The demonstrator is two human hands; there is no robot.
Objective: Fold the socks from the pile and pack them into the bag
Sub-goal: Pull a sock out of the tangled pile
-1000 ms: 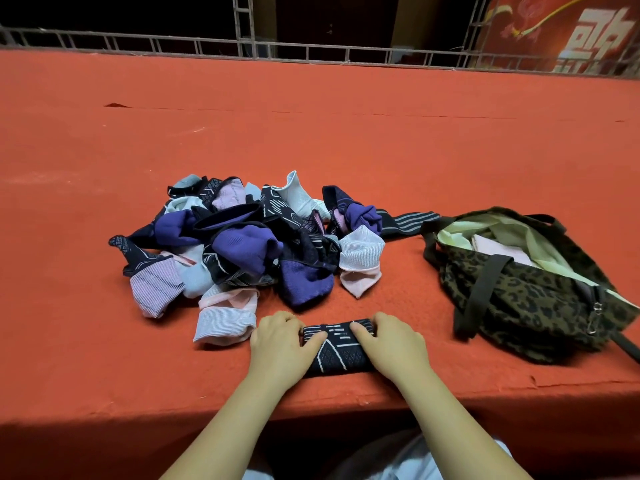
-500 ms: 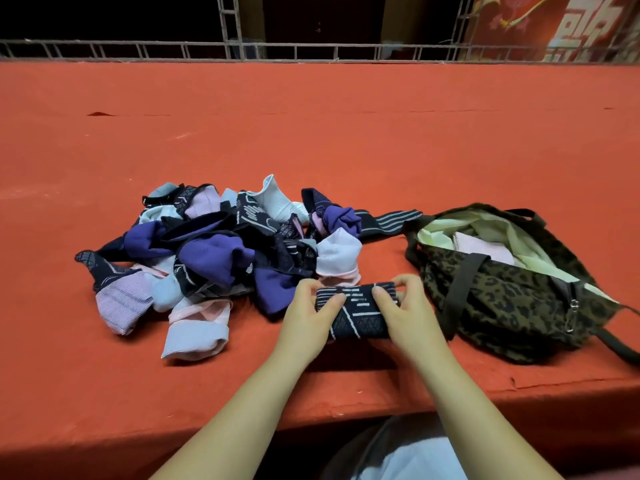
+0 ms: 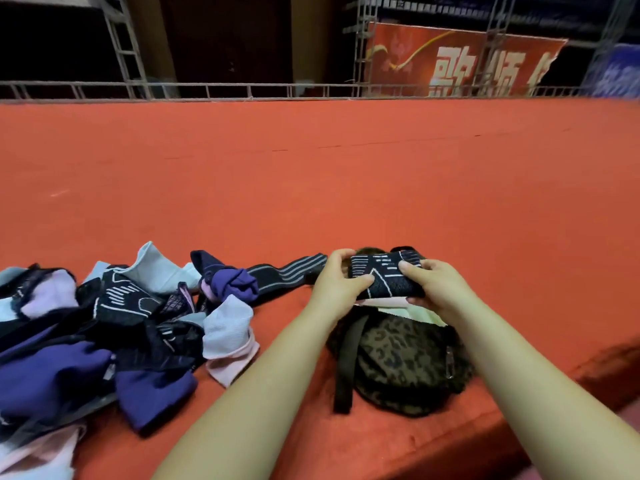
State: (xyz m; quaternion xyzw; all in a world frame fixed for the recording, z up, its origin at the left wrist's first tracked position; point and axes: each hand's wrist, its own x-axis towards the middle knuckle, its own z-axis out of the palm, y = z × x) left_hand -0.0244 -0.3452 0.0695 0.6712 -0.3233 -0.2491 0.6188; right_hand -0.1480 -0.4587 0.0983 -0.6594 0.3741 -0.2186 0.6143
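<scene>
Folded black sock, held over bag, right of centre frame.
My left hand pinches its left end, my right hand its right end, above the leopard-print bag; the sock pile lies lower left on the red counter.

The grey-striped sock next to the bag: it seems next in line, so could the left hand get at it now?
Probably not yet: the left hand helps grip the folded black sock, though the grey-striped sock lies uncovered beside it.
</scene>
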